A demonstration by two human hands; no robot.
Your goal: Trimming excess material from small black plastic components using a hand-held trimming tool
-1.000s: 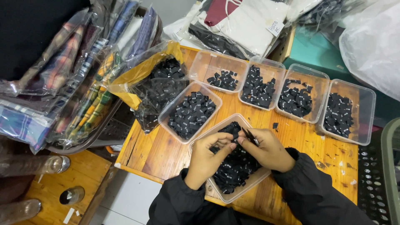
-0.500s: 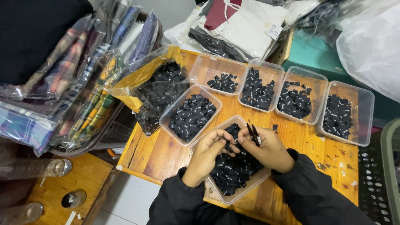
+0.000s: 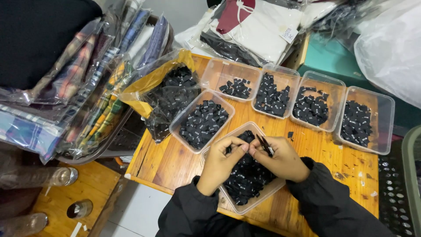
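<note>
The left hand [image 3: 221, 164] and right hand [image 3: 280, 159] cover part of the clear tray [image 3: 245, 206] of small black labels beneath them, so how full it is under the palms cannot be told. Whatever the fingertips pinch between them is too small to make out. The print on the labels in the tray beside it [image 3: 201, 120] is too fine to read. The plastic bag [image 3: 169, 94] hides much of its black contents behind glare. The table [image 3: 166, 162] runs under the sleeves and is cut off at the bottom edge. The grey crate [image 3: 412, 184] is cropped at the right.
</note>
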